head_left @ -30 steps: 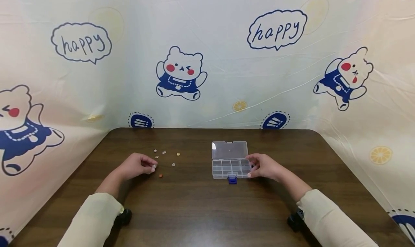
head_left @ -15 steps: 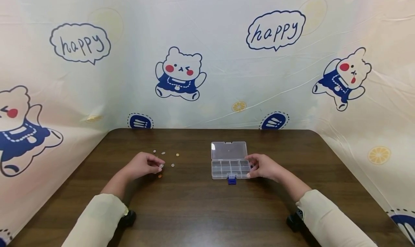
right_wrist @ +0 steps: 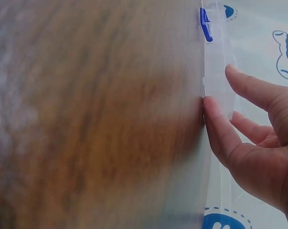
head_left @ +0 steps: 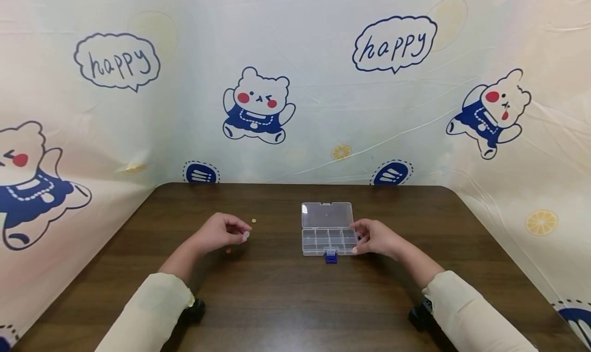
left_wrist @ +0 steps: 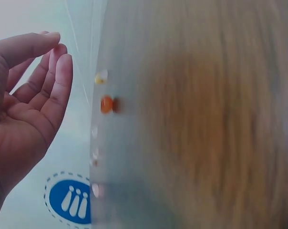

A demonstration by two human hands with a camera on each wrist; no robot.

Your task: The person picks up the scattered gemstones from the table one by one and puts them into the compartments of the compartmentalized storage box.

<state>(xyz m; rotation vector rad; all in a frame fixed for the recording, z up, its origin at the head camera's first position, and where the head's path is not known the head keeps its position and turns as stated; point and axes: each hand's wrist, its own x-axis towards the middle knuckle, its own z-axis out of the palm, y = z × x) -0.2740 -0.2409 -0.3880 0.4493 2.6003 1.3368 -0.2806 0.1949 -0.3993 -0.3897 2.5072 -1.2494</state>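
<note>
In the head view my left hand (head_left: 223, 233) hovers over the left half of the table, thumb and fingertips pinching a small whitish bead (head_left: 247, 234). Near it lie a yellow bead (head_left: 254, 220) and an orange bead (head_left: 228, 250). Pale beads (left_wrist: 96, 191) show in the left wrist view; in the head view the hand hides them. A clear compartment box (head_left: 316, 241) stands right of centre, its lid (head_left: 327, 216) tipped back. My right hand (head_left: 376, 237) holds the box's right side, thumb at the near corner and fingers at the far one.
A blue latch (head_left: 331, 258) hangs from the box's front edge. The brown wooden table (head_left: 295, 300) reaches back to a printed cloth (head_left: 318, 111). A dark wrist camera (head_left: 196, 311) sits beneath the left sleeve (head_left: 152, 308).
My left hand has moved to the right with the whitish bead and now covers the pale beads seen before. The right hand and box stay where they were.
</note>
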